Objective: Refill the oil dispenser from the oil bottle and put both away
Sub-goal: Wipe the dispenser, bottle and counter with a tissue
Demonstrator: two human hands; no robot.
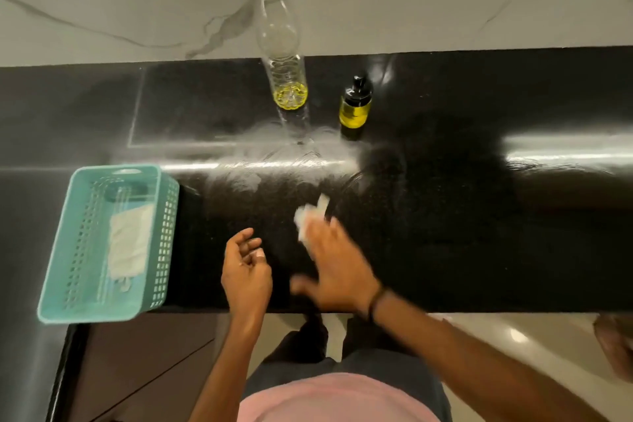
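Your black bench [445,216] runs across the whole view, streaked with a pale smear in front of the bottles, and that smear seems to be the job in hand. At its left edge sits the teal basket [102,305] with a folded white cloth [128,243] lying inside. Further back, near the wall, the oil bottle [282,55] stands upright with its yellow cap on and only a shallow pool of oil at the bottom; just to its right, apart from it, stands the small dark oil dispenser [355,110], capped and showing yellow oil — so the refill looks done, with both still to be put away. Your right hand [337,271] is blurred, fingers spread flat over a white wipe [308,219] pressed to the bench. Your left hand [245,271] hovers loosely curled beside it, holding nothing. Press the wipe flat and work in overlapping strokes up toward the smear — steady the bottle with your free hand as you near it, since a nearly empty bottle would tip easily.
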